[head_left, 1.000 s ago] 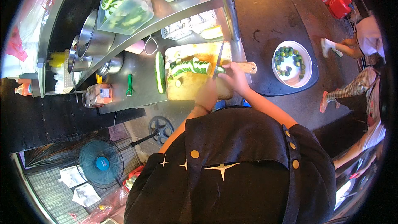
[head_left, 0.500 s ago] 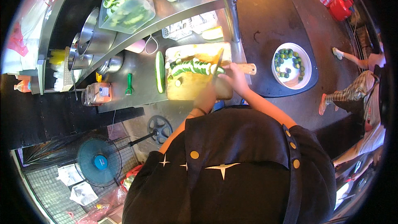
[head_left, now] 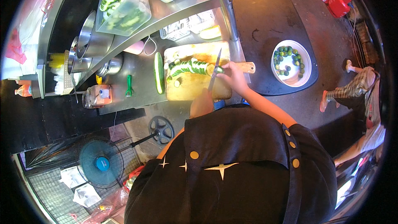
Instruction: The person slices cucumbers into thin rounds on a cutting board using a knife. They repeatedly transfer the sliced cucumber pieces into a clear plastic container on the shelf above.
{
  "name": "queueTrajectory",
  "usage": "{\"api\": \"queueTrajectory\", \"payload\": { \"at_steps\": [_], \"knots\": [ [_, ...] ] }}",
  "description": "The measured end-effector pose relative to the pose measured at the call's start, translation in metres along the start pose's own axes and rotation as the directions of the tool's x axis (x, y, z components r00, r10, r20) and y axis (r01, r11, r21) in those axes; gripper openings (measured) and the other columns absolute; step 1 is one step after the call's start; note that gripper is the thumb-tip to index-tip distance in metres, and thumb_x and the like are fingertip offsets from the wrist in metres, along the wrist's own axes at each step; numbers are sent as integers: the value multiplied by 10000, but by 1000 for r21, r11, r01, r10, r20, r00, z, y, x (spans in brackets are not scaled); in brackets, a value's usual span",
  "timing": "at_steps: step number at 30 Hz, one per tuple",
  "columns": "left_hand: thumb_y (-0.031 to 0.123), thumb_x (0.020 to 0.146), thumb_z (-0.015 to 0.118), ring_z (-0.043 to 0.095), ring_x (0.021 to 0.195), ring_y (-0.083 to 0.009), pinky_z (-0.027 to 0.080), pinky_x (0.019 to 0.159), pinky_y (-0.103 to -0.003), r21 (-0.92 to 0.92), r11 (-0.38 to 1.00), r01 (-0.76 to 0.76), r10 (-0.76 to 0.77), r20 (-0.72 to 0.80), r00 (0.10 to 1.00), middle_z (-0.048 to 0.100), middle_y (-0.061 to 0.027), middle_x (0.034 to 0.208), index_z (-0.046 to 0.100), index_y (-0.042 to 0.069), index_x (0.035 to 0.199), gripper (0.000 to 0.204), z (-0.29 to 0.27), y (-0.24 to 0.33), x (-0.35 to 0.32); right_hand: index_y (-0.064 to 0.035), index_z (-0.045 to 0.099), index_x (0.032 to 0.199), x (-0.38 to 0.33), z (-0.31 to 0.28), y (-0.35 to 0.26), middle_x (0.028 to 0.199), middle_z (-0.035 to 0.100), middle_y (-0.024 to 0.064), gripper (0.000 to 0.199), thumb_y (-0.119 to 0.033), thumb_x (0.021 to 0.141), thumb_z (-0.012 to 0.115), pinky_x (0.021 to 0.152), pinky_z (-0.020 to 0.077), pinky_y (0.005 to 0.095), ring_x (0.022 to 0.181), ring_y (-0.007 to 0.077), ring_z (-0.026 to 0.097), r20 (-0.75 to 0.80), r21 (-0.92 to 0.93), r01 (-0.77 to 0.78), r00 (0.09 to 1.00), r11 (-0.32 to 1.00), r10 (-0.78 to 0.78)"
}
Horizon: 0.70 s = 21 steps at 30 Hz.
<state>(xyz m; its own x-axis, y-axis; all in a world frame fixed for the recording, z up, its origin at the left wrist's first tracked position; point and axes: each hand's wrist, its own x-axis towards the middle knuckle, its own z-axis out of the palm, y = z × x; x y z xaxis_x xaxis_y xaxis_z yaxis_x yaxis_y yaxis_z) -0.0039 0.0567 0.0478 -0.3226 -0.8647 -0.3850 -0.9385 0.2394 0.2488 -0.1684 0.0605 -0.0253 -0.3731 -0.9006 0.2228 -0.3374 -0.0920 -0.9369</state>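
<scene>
My left hand (head_left: 202, 104) is closed round the handle of a kitchen knife (head_left: 214, 73), whose blade points away from me over the wooden cutting board (head_left: 195, 89). Fingers of my right hand (head_left: 235, 79) grip the end of a cucumber (head_left: 219, 70), close to the right side of the blade. To the left of the blade runs a row of cucumber slices (head_left: 190, 67), leaning on one another. A few loose pieces lie around it on the board. A longer cucumber (head_left: 158, 73), with a pale strip along it, rests just left of the board.
Left on the steel counter lie a green peeler (head_left: 129, 85) and a clear jar (head_left: 99, 96). A shelf above bears a plastic tub of cucumber slices (head_left: 124, 8). On the dark table at right stands a white bowl of small green fruits (head_left: 308, 69). A fan (head_left: 101, 164) stands lower left.
My left hand has drawn back toward me with the knife, and the blade now shows clearly. My right hand has stayed at the cucumber's end. The view has shifted slightly.
</scene>
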Motion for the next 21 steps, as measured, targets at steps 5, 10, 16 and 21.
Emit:
{"api": "queueTrajectory", "payload": {
  "at_steps": [5, 10, 16, 21],
  "knots": [
    [289, 942, 407, 607, 705, -422, 451, 618, -535, -17, 1000, 18, -18, 8, 1000, 605, -238, 714, 457, 41, 926, 253, 1, 5, 4, 4, 519, 900, 1, 1, 3, 835, 555, 100, 342, -118, 705, 771, 651, 500, 294, 716, 183, 606, -4, 14, 2, 1000, 1000, -2],
    [286, 934, 420, 605, 732, -429, 454, 637, -540, -64, 972, -226, 217, -122, 969, 612, -231, 739, 460, 37, 943, 252, 26, -1, 41, 5, 521, 896, 0, 3, 8, 828, 548, 109, 347, -132, 702, 774, 653, 495, 308, 724, 200, 600, -11, -70, 53, 999, 996, -53],
    [285, 929, 422, 604, 752, -442, 461, 652, -543, -9, 984, -177, 177, 42, 983, 611, -253, 775, 461, 19, 945, 268, 19, 0, 20, 3, 537, 885, -1, 0, 10, 828, 547, 125, 355, -172, 693, 780, 658, 482, 330, 727, 227, 586, -11, 7, 19, 1000, 1000, -19],
    [285, 930, 417, 601, 770, -446, 455, 670, -547, -77, 978, -193, 192, -14, 981, 608, -272, 802, 465, 17, 953, 273, 28, -7, 27, -1, 542, 894, -2, 3, 8, 817, 539, 116, 352, -171, 695, 776, 662, 485, 322, 737, 229, 585, -21, -91, 25, 999, 996, -27]
  ]
}}
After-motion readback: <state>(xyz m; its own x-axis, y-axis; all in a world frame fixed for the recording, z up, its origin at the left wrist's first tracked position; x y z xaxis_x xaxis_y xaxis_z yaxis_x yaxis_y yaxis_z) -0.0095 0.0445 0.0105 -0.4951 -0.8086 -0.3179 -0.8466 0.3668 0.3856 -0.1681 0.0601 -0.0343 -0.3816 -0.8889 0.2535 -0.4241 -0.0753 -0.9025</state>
